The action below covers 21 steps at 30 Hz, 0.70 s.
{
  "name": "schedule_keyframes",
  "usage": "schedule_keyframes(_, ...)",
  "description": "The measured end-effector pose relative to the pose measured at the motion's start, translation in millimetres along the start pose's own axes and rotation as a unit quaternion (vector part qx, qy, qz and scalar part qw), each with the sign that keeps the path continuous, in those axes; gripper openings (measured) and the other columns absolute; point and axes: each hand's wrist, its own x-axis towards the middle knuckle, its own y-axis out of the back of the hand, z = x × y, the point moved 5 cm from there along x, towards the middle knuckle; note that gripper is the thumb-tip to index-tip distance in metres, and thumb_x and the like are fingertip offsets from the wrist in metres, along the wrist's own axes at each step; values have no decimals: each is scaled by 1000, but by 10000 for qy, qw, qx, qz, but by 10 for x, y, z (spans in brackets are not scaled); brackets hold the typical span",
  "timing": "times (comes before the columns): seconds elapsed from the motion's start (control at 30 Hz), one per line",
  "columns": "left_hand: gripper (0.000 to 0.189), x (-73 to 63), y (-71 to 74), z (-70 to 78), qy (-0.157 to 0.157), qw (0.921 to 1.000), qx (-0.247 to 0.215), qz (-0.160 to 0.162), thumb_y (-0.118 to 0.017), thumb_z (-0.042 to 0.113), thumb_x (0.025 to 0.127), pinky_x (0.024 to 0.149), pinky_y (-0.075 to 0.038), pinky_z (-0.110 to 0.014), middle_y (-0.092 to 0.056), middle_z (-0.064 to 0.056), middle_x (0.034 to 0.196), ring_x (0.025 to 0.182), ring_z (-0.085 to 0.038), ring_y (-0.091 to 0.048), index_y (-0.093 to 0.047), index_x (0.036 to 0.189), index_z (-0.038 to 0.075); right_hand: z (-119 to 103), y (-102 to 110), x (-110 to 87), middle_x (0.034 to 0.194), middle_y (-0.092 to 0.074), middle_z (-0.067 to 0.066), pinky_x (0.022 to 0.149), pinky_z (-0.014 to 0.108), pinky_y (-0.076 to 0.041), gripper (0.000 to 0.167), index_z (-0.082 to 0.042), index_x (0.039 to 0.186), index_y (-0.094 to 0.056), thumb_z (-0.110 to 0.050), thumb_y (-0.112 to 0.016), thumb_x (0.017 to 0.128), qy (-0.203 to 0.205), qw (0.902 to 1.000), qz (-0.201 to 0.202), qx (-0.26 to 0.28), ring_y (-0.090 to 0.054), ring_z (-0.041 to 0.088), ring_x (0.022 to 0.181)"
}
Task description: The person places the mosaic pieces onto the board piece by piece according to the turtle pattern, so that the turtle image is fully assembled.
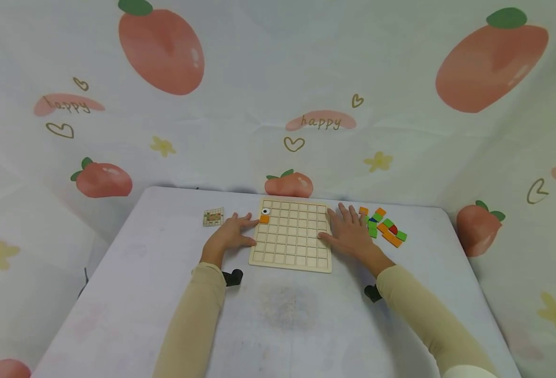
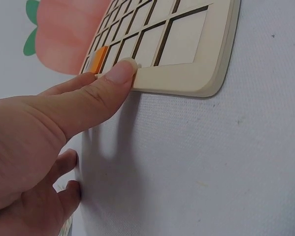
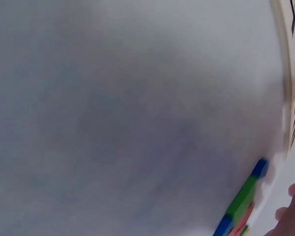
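Observation:
A pale wooden board (image 1: 292, 236) with a grid of square recesses lies on the table. In its upper left cells sit a white tile with a black eye dot (image 1: 265, 211) and an orange tile (image 1: 264, 219) just below. My left hand (image 1: 230, 234) touches the board's left edge; the left wrist view shows the thumb (image 2: 120, 73) resting on the rim. Along the right edge lies my right hand (image 1: 352, 231), fingers spread and fairly straight, thumb over the board's border. Only a sliver of that hand (image 3: 294, 209) appears in the right wrist view.
Right of the right hand lie loose orange (image 1: 392, 240), green (image 1: 401, 235), red (image 1: 393, 229) and blue pieces, some partly hidden behind its fingers. A small patterned card (image 1: 213, 217) lies left of the board. A printed cloth (image 1: 240, 131) hangs behind the table.

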Motion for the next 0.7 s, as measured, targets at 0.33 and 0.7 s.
schedule_keyframes(0.33, 75, -8, -8, 7, -1, 9999, -125, 0, -83, 26, 85, 128, -12, -63, -26, -2, 169, 161, -40, -2, -50, 152, 22, 515, 53, -59, 170, -9, 26, 120, 78, -1, 89, -12, 163, -20, -70, -38, 99, -420, 9989, -172, 118, -7, 55, 155)
schedule_keyframes(0.7, 75, 11, -2, -9, -81, 9999, -96, 11, -83, 27, 84, 128, -12, -62, -26, -2, 169, 160, -41, -1, -50, 152, 21, 877, 128, -31, 165, -14, 31, 119, 79, -2, 79, -8, 160, -25, -55, -49, 101, -853, 9952, 6, 471, -13, 58, 150)
